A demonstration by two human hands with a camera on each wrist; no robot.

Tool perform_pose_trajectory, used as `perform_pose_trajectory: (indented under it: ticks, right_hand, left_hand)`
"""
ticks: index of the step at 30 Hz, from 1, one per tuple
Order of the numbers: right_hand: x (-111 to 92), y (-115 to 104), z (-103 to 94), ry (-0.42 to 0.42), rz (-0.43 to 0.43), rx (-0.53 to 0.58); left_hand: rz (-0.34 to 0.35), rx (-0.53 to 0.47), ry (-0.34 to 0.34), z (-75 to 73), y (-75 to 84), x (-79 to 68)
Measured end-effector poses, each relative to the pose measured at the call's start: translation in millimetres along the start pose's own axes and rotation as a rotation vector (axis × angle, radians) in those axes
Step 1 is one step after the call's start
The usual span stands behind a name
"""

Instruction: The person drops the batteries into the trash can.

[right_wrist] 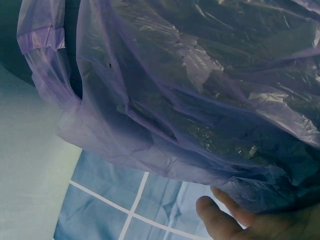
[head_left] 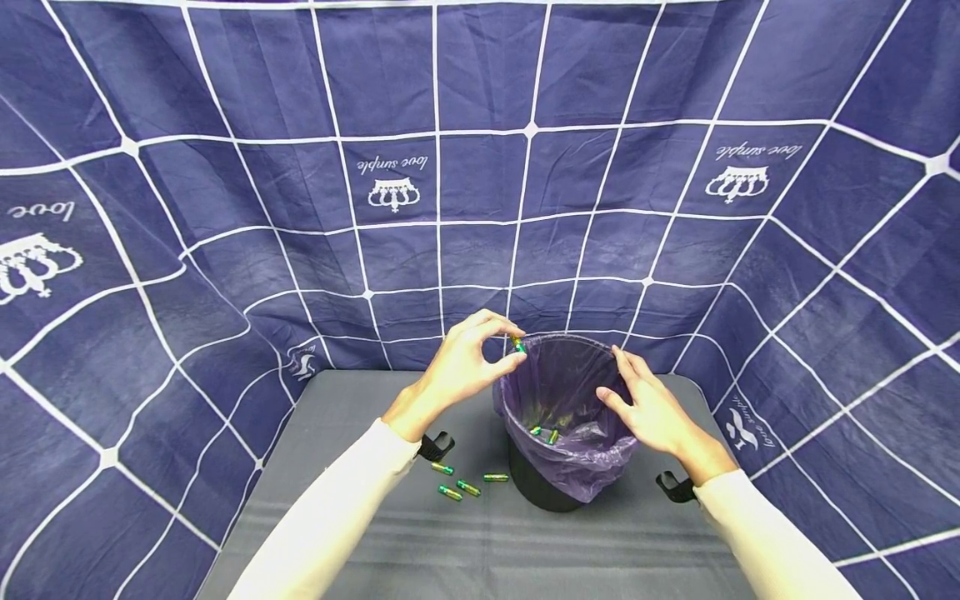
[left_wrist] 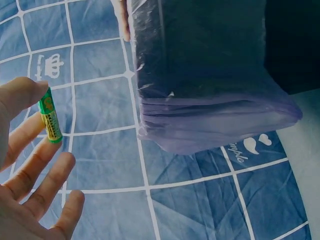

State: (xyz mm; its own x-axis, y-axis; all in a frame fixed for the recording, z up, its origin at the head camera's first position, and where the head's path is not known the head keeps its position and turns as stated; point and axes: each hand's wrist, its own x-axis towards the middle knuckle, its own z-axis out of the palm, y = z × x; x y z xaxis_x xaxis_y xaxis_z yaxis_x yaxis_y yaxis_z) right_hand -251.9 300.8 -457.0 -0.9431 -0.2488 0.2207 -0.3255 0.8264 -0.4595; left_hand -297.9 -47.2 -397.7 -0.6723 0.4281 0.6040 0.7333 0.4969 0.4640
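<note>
My left hand [head_left: 468,360] pinches a green and gold battery [left_wrist: 50,117] between thumb and fingertips, just beside the left rim of a black trash bin [head_left: 543,493]. A translucent purple bag [head_left: 581,468] lines the bin and folds down over its outside. At the bin's right rim is my right hand [head_left: 654,414], its fingers fairly straight along the edge and the thumb apart from them. Down in the bag lie two batteries [head_left: 552,436]. Several more batteries [head_left: 468,488] are spread over the table to the left of the bin.
A grey table [head_left: 360,533] carries the bin. Blue cloth [head_left: 480,183] with white grid lines hangs behind and on both sides, close to the table's far edge. Black straps [head_left: 437,447] are at the wrists.
</note>
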Motion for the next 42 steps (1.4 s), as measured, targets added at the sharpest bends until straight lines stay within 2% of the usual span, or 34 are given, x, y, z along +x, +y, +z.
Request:
perform_pose_trajectory:
  ticks: [7, 21, 29, 42]
  right_hand:
    - [-1, 2, 2.1, -0.010, 0.010, 0.005]
    - [0, 2, 1.8, -0.002, -0.002, 0.005]
    - [-1, 0, 1.1, 0.001, -0.007, 0.007]
    - [0, 1, -0.7, -0.004, 0.002, 0.011]
  left_hand:
    - [0.014, -0.012, -0.039, 4.6, 2.1, 9.3]
    - [0.003, -0.020, -0.081, 12.2, 5.9, 17.3]
    - [-0.052, 0.003, -0.151, 11.4, 4.8, 11.8]
    - [-0.040, 0.032, -0.121, 7.3, -3.1, 0.7]
